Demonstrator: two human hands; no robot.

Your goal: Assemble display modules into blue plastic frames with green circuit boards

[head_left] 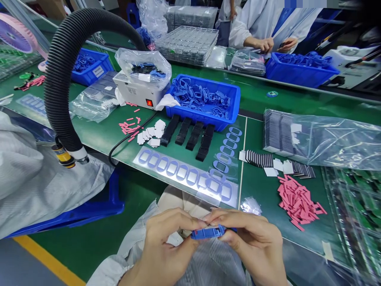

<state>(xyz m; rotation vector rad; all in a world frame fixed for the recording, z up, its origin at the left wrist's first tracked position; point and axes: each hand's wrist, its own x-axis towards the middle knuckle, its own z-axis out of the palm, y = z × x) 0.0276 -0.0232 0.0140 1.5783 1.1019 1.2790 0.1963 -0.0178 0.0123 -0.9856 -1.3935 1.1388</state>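
Both my left hand [166, 246] and my right hand [253, 246] pinch a small blue plastic frame [206, 232] over my lap, and a thin pink edge shows along its top. My fingertips nearly meet above it and hide part of it. Ahead of my hands, a transparent sheet of blue oval gaskets [184, 174] lies on the green workbench [258, 103]. To the right are a pile of pink strips [299, 202] and rows of black pieces with white tabs [268, 161].
A blue crate of blue frames [202, 89] stands behind several black bars, next to a white machine with a red switch [139, 89]. A black corrugated hose [64, 79] arches at left. A co-worker's hands [263, 44] work across the bench beside stacked transparent trays.
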